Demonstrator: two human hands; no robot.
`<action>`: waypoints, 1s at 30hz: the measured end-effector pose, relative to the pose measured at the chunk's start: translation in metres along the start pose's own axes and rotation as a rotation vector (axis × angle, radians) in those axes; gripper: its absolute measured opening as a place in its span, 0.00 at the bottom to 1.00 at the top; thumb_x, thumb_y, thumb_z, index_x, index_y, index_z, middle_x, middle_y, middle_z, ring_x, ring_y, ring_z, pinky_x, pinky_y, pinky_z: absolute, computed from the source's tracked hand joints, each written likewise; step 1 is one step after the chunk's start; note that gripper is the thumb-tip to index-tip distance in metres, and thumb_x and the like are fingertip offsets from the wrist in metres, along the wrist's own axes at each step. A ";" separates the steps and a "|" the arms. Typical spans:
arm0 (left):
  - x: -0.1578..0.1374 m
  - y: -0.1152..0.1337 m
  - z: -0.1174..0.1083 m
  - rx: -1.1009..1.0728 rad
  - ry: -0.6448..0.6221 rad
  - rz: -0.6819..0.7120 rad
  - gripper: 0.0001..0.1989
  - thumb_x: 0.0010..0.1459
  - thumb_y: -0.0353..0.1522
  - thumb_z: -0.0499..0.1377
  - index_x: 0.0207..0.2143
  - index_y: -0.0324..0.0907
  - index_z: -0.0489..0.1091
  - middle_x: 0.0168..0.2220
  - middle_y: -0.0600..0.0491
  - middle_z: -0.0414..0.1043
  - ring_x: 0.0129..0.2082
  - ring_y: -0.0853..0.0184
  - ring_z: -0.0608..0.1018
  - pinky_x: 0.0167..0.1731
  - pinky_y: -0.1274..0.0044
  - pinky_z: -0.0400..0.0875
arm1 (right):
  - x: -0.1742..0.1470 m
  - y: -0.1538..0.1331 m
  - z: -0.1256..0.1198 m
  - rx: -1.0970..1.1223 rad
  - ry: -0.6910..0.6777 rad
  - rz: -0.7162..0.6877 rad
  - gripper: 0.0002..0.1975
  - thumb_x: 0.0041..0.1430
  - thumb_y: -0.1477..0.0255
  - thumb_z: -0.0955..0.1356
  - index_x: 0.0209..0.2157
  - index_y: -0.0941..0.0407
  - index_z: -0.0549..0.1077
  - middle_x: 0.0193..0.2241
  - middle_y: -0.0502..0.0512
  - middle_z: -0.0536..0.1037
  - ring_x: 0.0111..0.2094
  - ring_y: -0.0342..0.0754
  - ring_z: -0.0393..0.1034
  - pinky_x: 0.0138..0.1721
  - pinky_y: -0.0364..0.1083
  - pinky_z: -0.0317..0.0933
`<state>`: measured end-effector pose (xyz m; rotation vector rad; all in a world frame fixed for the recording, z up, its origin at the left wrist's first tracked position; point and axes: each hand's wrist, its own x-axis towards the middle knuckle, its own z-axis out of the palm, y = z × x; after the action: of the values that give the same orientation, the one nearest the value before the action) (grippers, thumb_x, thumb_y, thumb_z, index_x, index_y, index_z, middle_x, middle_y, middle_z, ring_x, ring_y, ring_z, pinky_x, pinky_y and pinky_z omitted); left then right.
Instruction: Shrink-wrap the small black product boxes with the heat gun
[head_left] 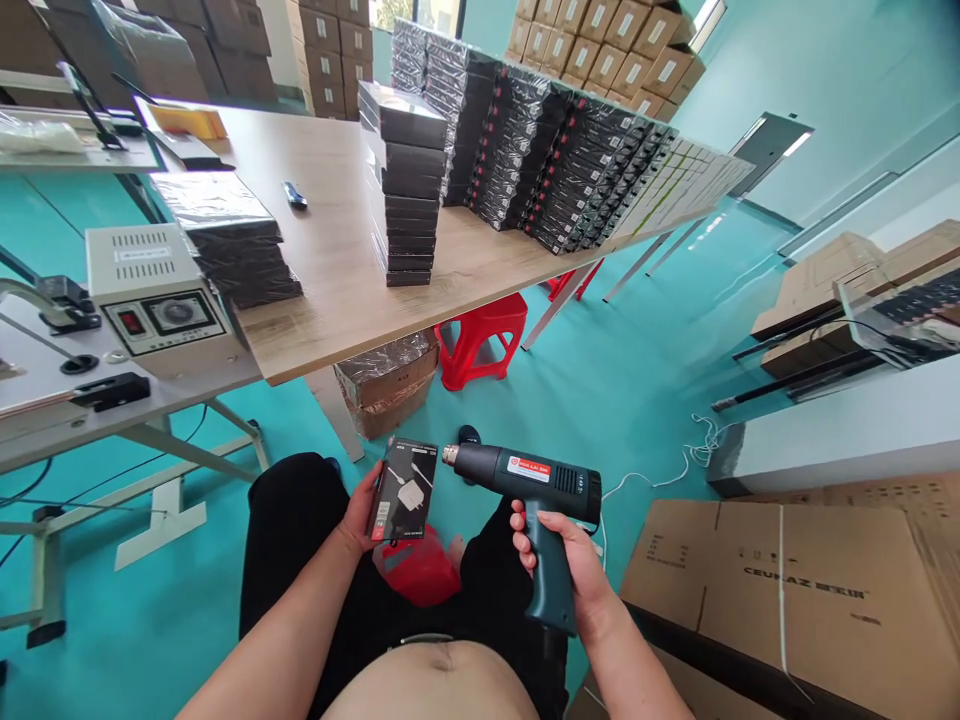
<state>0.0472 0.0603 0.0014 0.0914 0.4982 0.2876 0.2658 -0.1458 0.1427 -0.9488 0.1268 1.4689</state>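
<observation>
My left hand (360,508) grips a small black retail box (405,490) by its left side. The box stands tilted and shows a white charger with a cable printed on its face. In my right hand (559,550) is a heat gun (521,475), held by its dark green-blue handle, with a black barrel and a red-and-white label. Its metal nozzle points left at the box's upper right edge, a small gap away. Both things are above my lap. The palm side of my left hand is hidden behind the box.
Left of a wooden table (330,335) stands a beige control unit (154,295). On the table are a stack of black boxes (409,195), wrapped packs (232,240) and a cutter (295,196). A red stool (484,340), a carton (394,385) and large cartons (780,580) surround me.
</observation>
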 end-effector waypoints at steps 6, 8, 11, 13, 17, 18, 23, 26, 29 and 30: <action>-0.002 -0.004 0.005 0.075 0.069 -0.053 0.26 0.58 0.46 0.56 0.45 0.32 0.72 0.37 0.39 0.79 0.38 0.52 0.80 0.43 0.63 0.73 | 0.004 0.004 0.000 0.032 0.019 0.027 0.14 0.56 0.72 0.66 0.43 0.62 0.72 0.32 0.55 0.75 0.27 0.41 0.69 0.26 0.39 0.65; -0.003 -0.004 0.006 0.081 0.092 -0.044 0.24 0.57 0.45 0.57 0.45 0.33 0.72 0.36 0.41 0.79 0.37 0.53 0.81 0.42 0.65 0.73 | 0.005 0.005 0.000 0.032 0.022 0.042 0.14 0.56 0.72 0.66 0.43 0.63 0.72 0.32 0.55 0.75 0.27 0.41 0.69 0.25 0.39 0.65; -0.003 -0.005 0.008 0.078 0.115 -0.037 0.24 0.57 0.44 0.57 0.46 0.33 0.71 0.37 0.41 0.79 0.36 0.55 0.81 0.42 0.66 0.73 | 0.008 0.005 0.001 0.028 0.032 0.057 0.14 0.55 0.72 0.66 0.43 0.63 0.72 0.31 0.55 0.75 0.26 0.41 0.69 0.25 0.39 0.64; -0.003 -0.006 0.010 0.078 0.123 -0.047 0.24 0.57 0.44 0.58 0.46 0.33 0.71 0.36 0.41 0.79 0.35 0.56 0.81 0.41 0.67 0.74 | 0.011 0.005 0.005 0.016 0.039 0.058 0.14 0.55 0.72 0.66 0.42 0.63 0.72 0.31 0.55 0.75 0.26 0.41 0.69 0.25 0.38 0.64; -0.002 -0.007 0.011 0.090 0.128 -0.052 0.22 0.58 0.43 0.57 0.45 0.33 0.72 0.36 0.42 0.79 0.34 0.56 0.81 0.41 0.68 0.74 | 0.018 0.007 0.022 -0.062 0.028 0.031 0.13 0.54 0.71 0.66 0.41 0.62 0.73 0.30 0.54 0.76 0.26 0.40 0.70 0.24 0.38 0.64; -0.001 -0.007 0.010 0.096 0.137 -0.053 0.22 0.57 0.43 0.57 0.44 0.33 0.72 0.35 0.42 0.79 0.34 0.56 0.81 0.40 0.67 0.74 | 0.017 0.008 0.027 -0.112 0.017 0.016 0.13 0.53 0.71 0.66 0.41 0.62 0.73 0.29 0.54 0.76 0.26 0.41 0.70 0.24 0.38 0.64; -0.002 -0.003 0.007 0.136 0.192 -0.035 0.21 0.57 0.43 0.56 0.40 0.34 0.73 0.32 0.41 0.79 0.31 0.53 0.81 0.36 0.65 0.74 | 0.000 0.005 0.049 -0.636 -0.191 0.100 0.13 0.50 0.73 0.68 0.38 0.62 0.75 0.28 0.56 0.78 0.23 0.44 0.72 0.21 0.40 0.63; -0.004 -0.002 0.008 0.111 0.202 0.001 0.20 0.56 0.43 0.57 0.38 0.34 0.74 0.32 0.41 0.79 0.31 0.54 0.81 0.35 0.66 0.75 | -0.006 0.001 0.056 -0.825 -0.299 0.175 0.11 0.47 0.73 0.70 0.34 0.63 0.76 0.27 0.57 0.78 0.22 0.45 0.72 0.20 0.41 0.62; -0.006 -0.002 0.010 0.086 0.186 0.006 0.19 0.56 0.43 0.56 0.36 0.35 0.74 0.31 0.41 0.79 0.31 0.54 0.81 0.35 0.66 0.75 | 0.002 -0.001 0.061 -0.765 -0.140 0.024 0.13 0.49 0.71 0.69 0.38 0.61 0.75 0.28 0.55 0.78 0.23 0.44 0.71 0.22 0.41 0.63; -0.006 -0.002 0.011 0.088 0.187 0.003 0.19 0.56 0.43 0.56 0.36 0.35 0.74 0.31 0.41 0.79 0.30 0.54 0.81 0.34 0.66 0.75 | 0.004 -0.002 0.062 -0.731 -0.073 -0.031 0.14 0.50 0.70 0.68 0.39 0.61 0.75 0.28 0.54 0.77 0.24 0.44 0.71 0.22 0.41 0.64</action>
<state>0.0478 0.0566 0.0132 0.1514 0.6965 0.2787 0.2395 -0.1046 0.1811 -1.4640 -0.5105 1.5409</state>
